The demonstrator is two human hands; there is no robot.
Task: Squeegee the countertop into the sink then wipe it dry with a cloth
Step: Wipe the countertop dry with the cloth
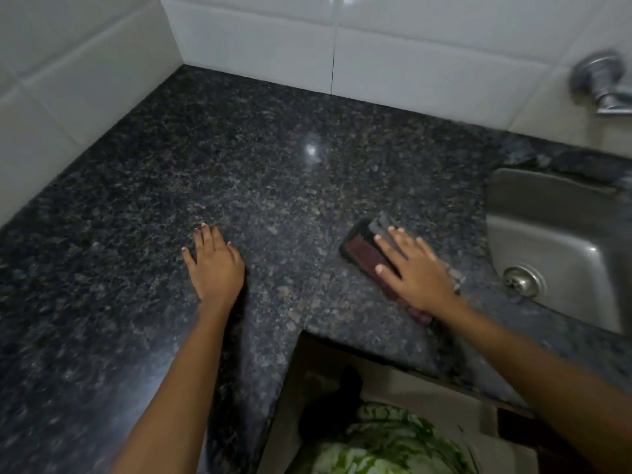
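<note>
The dark speckled granite countertop [273, 172] forms an L-shaped corner under white tiled walls. A steel sink [561, 241] with a round drain [521, 280] is set into it at the right. My right hand [415, 268] presses flat on a folded cloth [367, 251], dark red and grey, lying on the counter just left of the sink. My left hand [213, 261] rests flat on the bare counter with fingers spread, holding nothing. No squeegee is in view.
A chrome tap [602, 83] juts from the tiled wall [410, 42] above the sink at the far right. The counter's inner front edge [359, 343] cuts in below my hands, with my green patterned clothing beneath it.
</note>
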